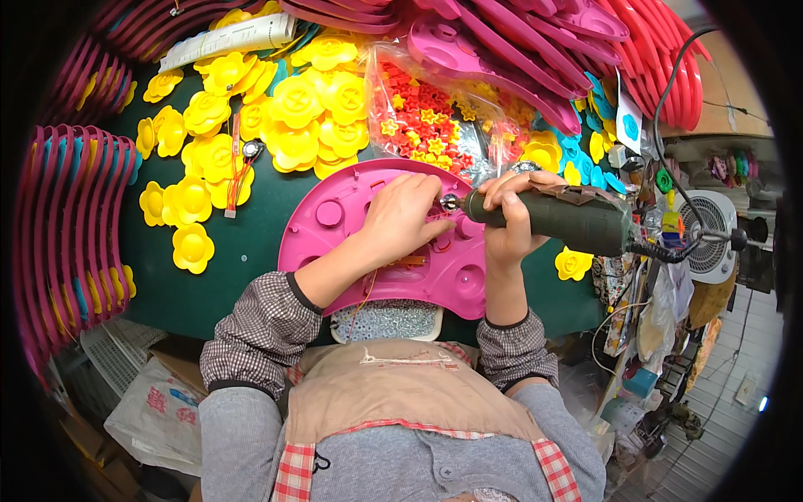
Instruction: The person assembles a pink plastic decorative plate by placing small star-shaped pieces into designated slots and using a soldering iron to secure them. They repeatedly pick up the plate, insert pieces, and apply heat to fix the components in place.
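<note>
A curved magenta plastic panel [313, 251] lies on the green tabletop before me, its moulded posts and round bosses facing up. My left hand [404, 210] rests over the panel's middle, fingers bent down near the driver's tip; what the fingertips touch is hidden. In my right hand [517, 216] is a dark green electric screwdriver [568, 216], held roughly level with its bit pointing left. Around the bit end sits a shiny metal piece [450, 202] close to my left fingers. A small orange-brown part [411, 261] with thin wires lies in the panel below my left hand.
Yellow flower-shaped plastic pieces [295, 125] are heaped behind and left. A clear bag [376, 135] holds red and yellow star pieces. Magenta panels [69, 219] stand stacked at left. A tray of small metal screws [389, 320] sits at the front edge. A cable [659, 113] hangs at right.
</note>
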A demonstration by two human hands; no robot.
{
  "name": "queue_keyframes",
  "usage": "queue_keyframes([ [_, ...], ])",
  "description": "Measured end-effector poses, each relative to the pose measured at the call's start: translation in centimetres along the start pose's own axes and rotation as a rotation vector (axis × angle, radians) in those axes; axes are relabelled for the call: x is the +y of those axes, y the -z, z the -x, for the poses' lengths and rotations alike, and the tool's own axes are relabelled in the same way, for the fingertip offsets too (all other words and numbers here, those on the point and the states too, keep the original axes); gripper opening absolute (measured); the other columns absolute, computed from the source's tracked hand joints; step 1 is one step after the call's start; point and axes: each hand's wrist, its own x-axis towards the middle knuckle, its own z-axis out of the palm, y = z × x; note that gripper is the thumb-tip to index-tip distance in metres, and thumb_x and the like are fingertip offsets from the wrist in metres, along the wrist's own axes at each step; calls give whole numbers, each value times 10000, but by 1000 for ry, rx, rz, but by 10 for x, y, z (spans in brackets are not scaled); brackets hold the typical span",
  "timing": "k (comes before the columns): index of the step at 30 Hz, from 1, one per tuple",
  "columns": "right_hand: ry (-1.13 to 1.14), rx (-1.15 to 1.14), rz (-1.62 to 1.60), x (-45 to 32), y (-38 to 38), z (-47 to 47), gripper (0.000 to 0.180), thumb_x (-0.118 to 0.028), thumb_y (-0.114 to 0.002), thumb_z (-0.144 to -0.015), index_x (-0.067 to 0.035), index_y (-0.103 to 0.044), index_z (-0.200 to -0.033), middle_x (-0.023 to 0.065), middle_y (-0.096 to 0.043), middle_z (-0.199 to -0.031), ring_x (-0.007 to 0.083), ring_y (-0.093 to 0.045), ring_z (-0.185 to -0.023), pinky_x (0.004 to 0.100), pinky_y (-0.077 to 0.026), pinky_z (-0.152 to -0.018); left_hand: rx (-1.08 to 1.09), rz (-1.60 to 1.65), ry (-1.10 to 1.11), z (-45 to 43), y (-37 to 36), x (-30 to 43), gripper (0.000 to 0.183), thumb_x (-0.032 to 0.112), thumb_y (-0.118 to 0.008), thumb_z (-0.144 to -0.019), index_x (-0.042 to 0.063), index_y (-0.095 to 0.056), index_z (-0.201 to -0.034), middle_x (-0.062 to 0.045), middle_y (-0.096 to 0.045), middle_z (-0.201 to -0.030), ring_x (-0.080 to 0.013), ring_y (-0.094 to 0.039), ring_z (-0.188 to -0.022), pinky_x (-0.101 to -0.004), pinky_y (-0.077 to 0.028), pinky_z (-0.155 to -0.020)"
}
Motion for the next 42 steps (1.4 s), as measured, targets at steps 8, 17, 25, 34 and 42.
queue_keyframes([
  [8, -31, -104, 40, 3, 1, -2, 321, 63, -632, -891, -8, -525, -1185, 96, -621, -774, 181, -621, -647, 362, -589, -686, -32, 59, 42, 1, -5, -5, 429, 242, -899, -740, 42, -594, -967, -142, -660, -929, -369, -660, -930, -482, -535, -797],
  [17, -162, 31, 13, -5, -1, -3, 431, 60, -597, -885, -28, -496, -1294, 79, -615, -818, 197, -611, -699, 411, -576, -743, -51, 217, 17, 5, 33, -11, 370, 183, -876, -794, 18, -687, -1065, -131, -673, -893, -309, -667, -830, -419, -546, -773],
  [25, 49, 189, -152, -29, 24, -8, 430, 62, -569, -854, -18, -484, -1269, 84, -593, -756, 209, -601, -668, 437, -588, -757, 36, 37, 110, 83, 83, 15, 158, 134, -814, -881, 15, -721, -929, -109, -654, -854, -265, -655, -789, -389, -528, -723],
  [34, 107, 175, -103, -39, 21, 1, 459, 58, -568, -863, -18, -468, -1305, 88, -578, -753, 203, -590, -658, 427, -584, -734, 116, 5, -173, -12, -11, 4, 163, 122, -792, -876, 16, -739, -989, -114, -651, -959, -318, -648, -933, -427, -534, -848],
  [42, 128, 179, -87, -58, 34, 5, 477, 55, -560, -849, -23, -459, -1309, 106, -569, -740, 219, -572, -629, 432, -589, -706, 52, 109, -230, -18, -14, 8, 109, 78, -789, -891, 22, -735, -968, -114, -647, -928, -309, -671, -893, -399, -550, -779],
])
